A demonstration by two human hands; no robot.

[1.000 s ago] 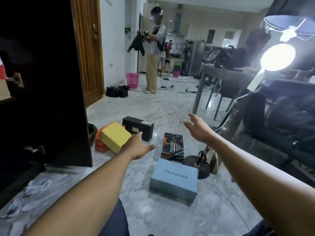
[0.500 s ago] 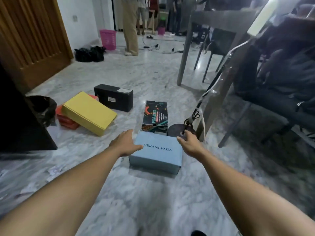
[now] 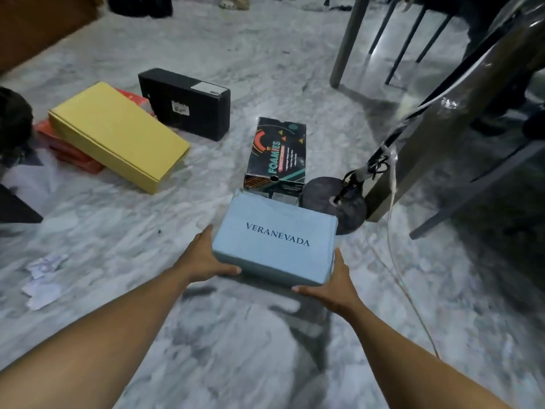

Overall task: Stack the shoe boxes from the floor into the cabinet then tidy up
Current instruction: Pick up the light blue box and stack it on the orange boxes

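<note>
A person holds a blue box [image 3: 274, 240] from both sides, near the middle of the scene. The left hand [image 3: 203, 258] grips its left end, thumb laid along the near lower edge and the fingers curled out of sight behind the side. The right hand [image 3: 333, 284] grips the right near corner the same way, thumb under the near edge. The box bears the word VERANEVADA on its lid and seems raised a little off the marble floor [image 3: 265, 349], with a dark shadow below its near edge.

Just beyond it a patterned box [image 3: 275, 154] marked FOAMIES lies on the floor, its near end hidden behind the blue lid. Farther left a black box [image 3: 185, 104] stands on its long side. Left of that a yellow box [image 3: 118, 134] rests tilted on top of a red box [image 3: 70, 152].

A round dark lamp base [image 3: 333, 202] sits just right of the blue box, with a thin cable [image 3: 407, 290] trailing over the floor on the right. A table leg [image 3: 345, 39] stands at the far right. Paper scraps [image 3: 44, 276] lie on the floor at the left.
</note>
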